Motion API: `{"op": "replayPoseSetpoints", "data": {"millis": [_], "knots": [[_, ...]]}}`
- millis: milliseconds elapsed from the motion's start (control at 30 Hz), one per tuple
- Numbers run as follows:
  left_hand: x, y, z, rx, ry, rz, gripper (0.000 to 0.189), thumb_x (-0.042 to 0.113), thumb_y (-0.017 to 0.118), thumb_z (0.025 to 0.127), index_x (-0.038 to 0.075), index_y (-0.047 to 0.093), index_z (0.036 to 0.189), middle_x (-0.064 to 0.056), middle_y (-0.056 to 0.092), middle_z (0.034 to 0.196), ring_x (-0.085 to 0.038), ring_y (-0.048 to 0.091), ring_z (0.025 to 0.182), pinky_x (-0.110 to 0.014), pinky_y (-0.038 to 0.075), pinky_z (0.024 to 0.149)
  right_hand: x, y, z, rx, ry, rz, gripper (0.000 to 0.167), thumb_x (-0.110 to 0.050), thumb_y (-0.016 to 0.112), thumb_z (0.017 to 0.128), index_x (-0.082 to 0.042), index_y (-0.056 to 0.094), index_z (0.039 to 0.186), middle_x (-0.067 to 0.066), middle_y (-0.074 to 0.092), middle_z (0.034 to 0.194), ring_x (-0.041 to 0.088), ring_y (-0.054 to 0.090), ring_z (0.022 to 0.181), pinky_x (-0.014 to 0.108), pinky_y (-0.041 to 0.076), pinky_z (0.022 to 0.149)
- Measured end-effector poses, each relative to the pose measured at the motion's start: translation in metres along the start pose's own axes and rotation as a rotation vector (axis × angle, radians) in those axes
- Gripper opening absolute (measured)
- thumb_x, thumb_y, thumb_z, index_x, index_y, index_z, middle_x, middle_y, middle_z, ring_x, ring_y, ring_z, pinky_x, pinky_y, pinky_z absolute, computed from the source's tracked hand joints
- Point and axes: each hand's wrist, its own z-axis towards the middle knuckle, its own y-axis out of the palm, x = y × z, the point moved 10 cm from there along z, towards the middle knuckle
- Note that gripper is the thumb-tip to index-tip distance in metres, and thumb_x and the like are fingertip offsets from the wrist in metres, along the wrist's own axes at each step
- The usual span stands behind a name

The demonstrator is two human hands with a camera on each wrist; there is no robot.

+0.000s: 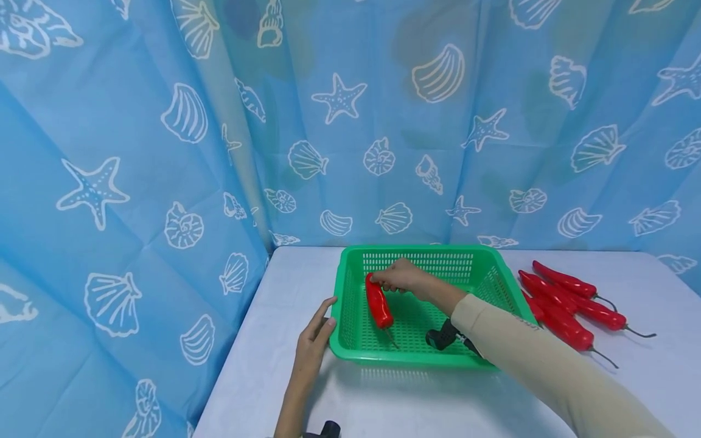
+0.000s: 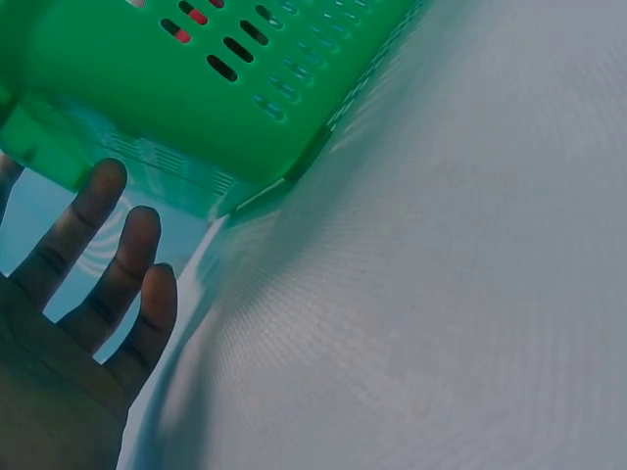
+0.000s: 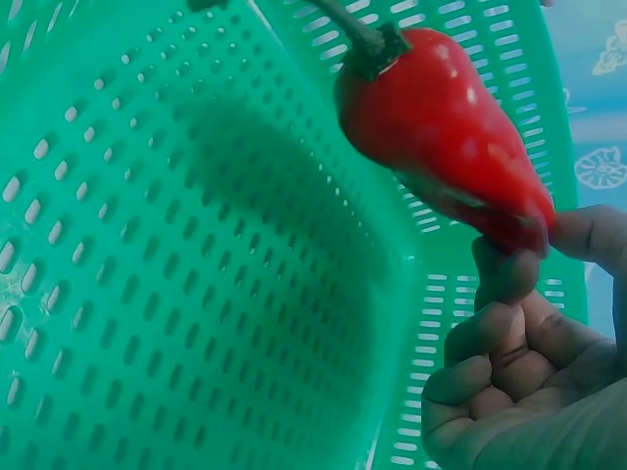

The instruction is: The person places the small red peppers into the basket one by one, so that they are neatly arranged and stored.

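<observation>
Green perforated plastic forms one rectangular basket point(image 1: 416, 358) on the tabletop point(image 1: 394, 404); inside, the right-hand grip point(image 1: 403, 277) pinches one glossy, tapering red pepper point(image 1: 378, 304) by its tip. The left-hand grip point(image 1: 314, 334), straight-fingered, touches the basket. Right of that lie at least four other peppers point(image 1: 568, 326).

A blue curtain point(image 1: 350, 140) – printed with white seashells point(image 1: 439, 73) and starfish point(image 1: 339, 99) – hangs behind a white table point(image 1: 260, 365)

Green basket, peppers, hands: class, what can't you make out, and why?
- Head: green basket's near right corner, behind the right sleeve.
- Head: exact number of loose peppers, which overlap.
- Left wrist: one of the left hand's fingers, partly cut off by the left edge.
- Right wrist: part of the held pepper's stem, cut off by the top edge.
</observation>
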Motion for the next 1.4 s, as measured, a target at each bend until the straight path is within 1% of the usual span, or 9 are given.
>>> {"op": "replayPoseSetpoints", "data": {"millis": [100,333,500,600,767,900,1067,1233,1400], "knots": [[0.002,0.0,0.0,0.006,0.01,0.003,0.041,0.037,0.052,0.105,0.036,0.052,0.146,-0.006,0.066,0.107,-0.021,0.062,0.094,-0.038,0.048,0.085,0.003,0.003,0.003,0.009,0.01,-0.017,0.034,-0.025,0.068,0.093,-0.008,0.06,0.065,0.004,0.051,0.063,0.014,0.037,0.056,0.031,0.032,0.057],[0.0,0.0,0.0,0.008,-0.016,0.003,0.042,0.039,0.051,0.105,0.035,0.051,0.147,-0.005,0.067,0.112,-0.019,0.063,0.099,-0.04,0.048,0.089,0.014,0.011,0.01,0.029,0.039,-0.023,0.035,-0.027,0.069,0.092,-0.01,0.059,0.062,0.006,0.055,0.064,0.014,0.038,0.055,0.032,0.033,0.059],[0.0,0.001,0.0,0.005,-0.005,0.011,0.041,0.04,0.052,0.104,0.037,0.052,0.145,-0.005,0.068,0.112,-0.02,0.064,0.099,-0.04,0.049,0.089,0.017,0.015,0.014,0.036,0.037,-0.046,0.033,-0.028,0.069,0.092,-0.006,0.064,0.068,0.007,0.058,0.067,0.015,0.039,0.056,0.031,0.034,0.057],[0.001,0.001,0.001,0.005,0.009,0.007,0.042,0.038,0.052,0.104,0.036,0.052,0.146,-0.005,0.068,0.111,-0.019,0.064,0.097,-0.039,0.049,0.088,0.018,0.017,0.015,0.033,0.039,-0.053,0.032,-0.028,0.068,0.092,-0.005,0.066,0.07,0.007,0.06,0.067,0.015,0.04,0.056,0.029,0.034,0.055],[0.0,0.0,0.001,0.012,0.01,-0.006,0.042,0.035,0.051,0.105,0.034,0.051,0.146,-0.005,0.068,0.107,-0.019,0.064,0.094,-0.039,0.049,0.086,0.019,0.018,0.018,0.027,0.049,-0.054,0.031,-0.028,0.068,0.092,-0.006,0.066,0.07,0.008,0.061,0.069,0.016,0.043,0.057,0.028,0.035,0.054],[0.0,0.0,0.001,0.011,0.005,-0.003,0.041,0.037,0.051,0.105,0.035,0.052,0.146,-0.005,0.068,0.106,-0.02,0.064,0.093,-0.04,0.049,0.085,0.022,0.021,0.02,0.021,0.057,-0.059,0.031,-0.028,0.068,0.092,-0.006,0.066,0.07,0.008,0.062,0.071,0.016,0.044,0.057,0.028,0.036,0.054],[-0.001,0.0,0.002,0.009,-0.002,0.016,0.04,0.042,0.052,0.104,0.04,0.053,0.144,-0.004,0.068,0.105,-0.02,0.064,0.092,-0.039,0.049,0.085,0.025,0.022,0.021,0.021,0.075,-0.058,0.031,-0.029,0.069,0.093,-0.006,0.066,0.071,0.007,0.063,0.071,0.016,0.045,0.059,0.028,0.037,0.056],[-0.002,-0.001,0.002,0.01,-0.01,0.018,0.039,0.044,0.052,0.103,0.043,0.053,0.143,-0.003,0.067,0.103,-0.021,0.064,0.091,-0.039,0.05,0.084,0.028,0.024,0.022,0.016,0.087,-0.078,0.033,-0.03,0.07,0.093,-0.005,0.067,0.071,0.006,0.06,0.067,0.015,0.044,0.057,0.027,0.037,0.055],[-0.001,0.001,0.001,0.006,-0.008,0.007,0.039,0.043,0.052,0.104,0.043,0.052,0.143,-0.003,0.067,0.104,-0.021,0.064,0.092,-0.04,0.05,0.086,0.028,0.022,0.02,0.041,0.082,-0.099,0.036,-0.03,0.074,0.091,-0.002,0.069,0.069,0.008,0.061,0.064,0.015,0.042,0.053,0.027,0.035,0.053]]}}
